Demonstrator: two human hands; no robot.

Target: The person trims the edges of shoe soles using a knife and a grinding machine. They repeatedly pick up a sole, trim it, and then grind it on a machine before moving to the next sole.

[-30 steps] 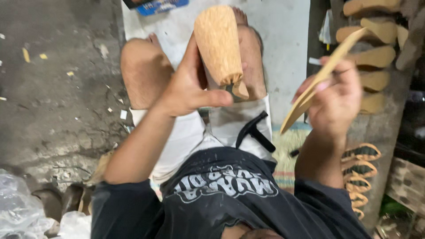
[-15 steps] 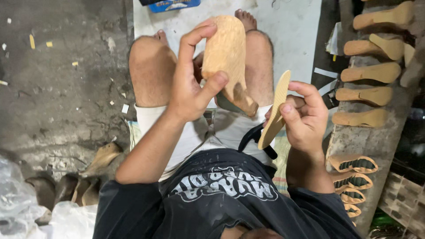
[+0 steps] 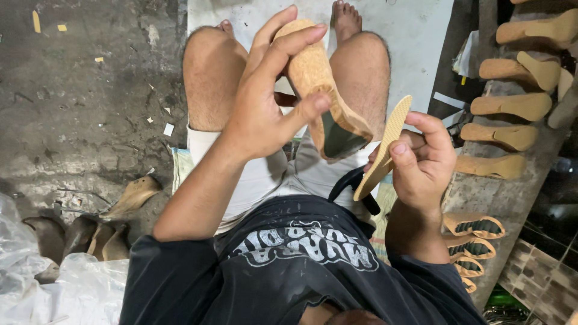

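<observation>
Since half a second ago we bring the thin tan insole [image 3: 385, 150], pinched in our right hand [image 3: 421, 165], closer to the tan cork wedge sole [image 3: 319, 90] gripped by our left hand [image 3: 265, 114]; fitting looks near.

We see all of this through 1 camera, worn on the head and aimed almost straight down our own chest and lap to the floor. It sits close: the left hand [image 3: 265, 114], gripping a tan wedge sole [image 3: 319, 90], fills the upper middle of the frame, and the right hand [image 3: 421, 162], pinching a thin insole [image 3: 385, 147], lies just right of that grip. Beyond the grip our knees and feet point to the top edge. No 2nd view shares the scene.
</observation>
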